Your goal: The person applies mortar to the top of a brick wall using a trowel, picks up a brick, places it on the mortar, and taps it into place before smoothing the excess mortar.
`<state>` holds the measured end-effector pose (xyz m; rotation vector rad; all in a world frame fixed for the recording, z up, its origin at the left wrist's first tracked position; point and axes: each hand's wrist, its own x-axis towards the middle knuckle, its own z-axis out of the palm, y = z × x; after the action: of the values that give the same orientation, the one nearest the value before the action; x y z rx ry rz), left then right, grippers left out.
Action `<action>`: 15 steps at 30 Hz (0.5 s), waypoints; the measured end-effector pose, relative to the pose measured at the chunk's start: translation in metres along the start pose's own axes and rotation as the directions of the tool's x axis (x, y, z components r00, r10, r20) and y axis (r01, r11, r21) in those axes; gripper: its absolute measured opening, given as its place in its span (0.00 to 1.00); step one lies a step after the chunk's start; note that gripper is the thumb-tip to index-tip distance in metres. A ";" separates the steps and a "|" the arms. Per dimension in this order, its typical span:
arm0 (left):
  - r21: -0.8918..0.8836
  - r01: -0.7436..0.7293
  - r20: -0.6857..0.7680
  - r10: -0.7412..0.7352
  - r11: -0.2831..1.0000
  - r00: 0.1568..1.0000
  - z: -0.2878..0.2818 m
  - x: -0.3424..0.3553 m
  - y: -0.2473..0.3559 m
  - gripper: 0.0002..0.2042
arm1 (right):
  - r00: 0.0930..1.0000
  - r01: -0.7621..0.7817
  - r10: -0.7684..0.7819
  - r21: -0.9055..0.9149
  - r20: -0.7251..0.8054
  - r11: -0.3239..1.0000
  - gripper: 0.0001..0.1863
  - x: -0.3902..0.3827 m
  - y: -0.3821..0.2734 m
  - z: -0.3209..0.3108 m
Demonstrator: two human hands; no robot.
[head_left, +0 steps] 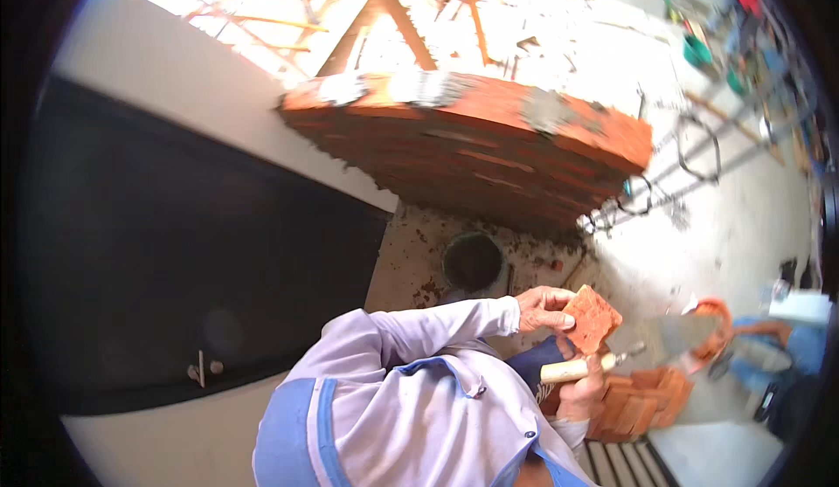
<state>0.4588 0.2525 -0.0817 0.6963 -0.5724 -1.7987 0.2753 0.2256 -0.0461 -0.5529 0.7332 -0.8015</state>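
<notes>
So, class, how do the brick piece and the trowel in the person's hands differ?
The brick piece is orange-red and blocky; the trowel has a pale handle and grey blade. The left hand holds the brick piece, the right hand the trowel. Both are held in bare hands.

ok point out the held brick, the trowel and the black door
Brick [592,319], head view: middle of its face
Trowel [564,371], head view: its pale handle
Black door [201,242], head view: middle of its panel

White light glares far ahead of the fingers [554,320], the brick wall [472,151] nearer looks smeary, the door [192,251] left of them is dark, edges bend
</notes>
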 end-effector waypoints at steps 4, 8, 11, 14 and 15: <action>-0.012 -0.093 -0.008 0.093 0.996 0.996 0.034 -0.101 0.072 0.27 | 0.981 0.112 -0.077 -0.192 0.181 0.975 0.35 -0.034 0.001 0.064; -0.100 -0.252 0.102 0.262 0.963 0.960 -0.024 -0.193 0.104 0.29 | 0.896 0.083 0.132 -0.452 0.423 0.888 0.38 -0.043 0.016 0.188; -0.149 -0.391 0.040 0.400 0.909 0.916 -0.040 -0.226 0.132 0.23 | 0.785 0.088 0.343 -0.640 0.516 0.763 0.39 -0.026 0.014 0.252; -0.128 -0.418 -0.014 0.420 0.899 0.908 -0.057 -0.258 0.145 0.28 | 0.636 -0.003 0.444 -0.574 0.631 0.819 0.29 -0.020 0.020 0.315; -0.119 -0.478 -0.105 0.468 0.870 0.878 -0.047 -0.267 0.161 0.25 | 0.620 -0.006 0.446 -0.564 0.646 0.826 0.24 -0.021 0.023 0.333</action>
<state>0.6673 0.4533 0.0430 0.4697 -0.5076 -1.3314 0.5285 0.3112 0.1558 -1.1702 0.1884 -0.0365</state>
